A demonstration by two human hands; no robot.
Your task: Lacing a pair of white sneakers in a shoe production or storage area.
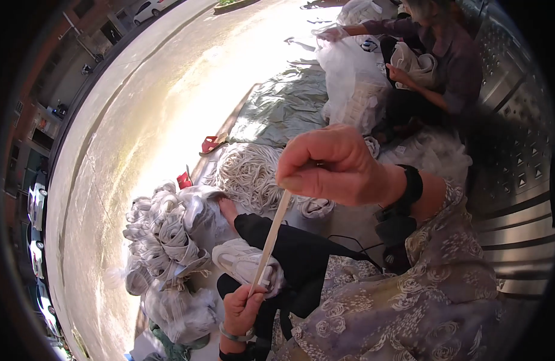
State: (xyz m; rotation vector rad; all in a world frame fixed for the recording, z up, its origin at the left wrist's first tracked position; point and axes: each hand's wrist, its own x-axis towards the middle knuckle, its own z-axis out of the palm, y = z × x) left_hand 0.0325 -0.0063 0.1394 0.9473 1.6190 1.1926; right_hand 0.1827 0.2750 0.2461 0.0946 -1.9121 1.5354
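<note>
A flat, pale strap point(269, 245) runs slantwise between my two hands and looks taut. Its upper end is pinched between thumb and finger of my right hand point(331, 168), raised in front of me. Lower down, by my knee, my left hand point(241, 310) grips the other end with closed fingers. Behind the strap a wound bundle of whitish cord point(238, 259) rests on my dark-trousered leg, partly hidden by the strap. A large heap of loose pale cord point(247, 174) lies on the ground beyond my leg.
Many coiled cord bundles point(163, 231) pile up at the left, above clear plastic bags point(181, 316). Red sandals point(210, 144) lie near a grey-green sheet point(283, 105). Another person point(440, 66) sits at the upper right with a cord bundle and plastic bag point(350, 78). A perforated metal bench point(518, 144) stands at right.
</note>
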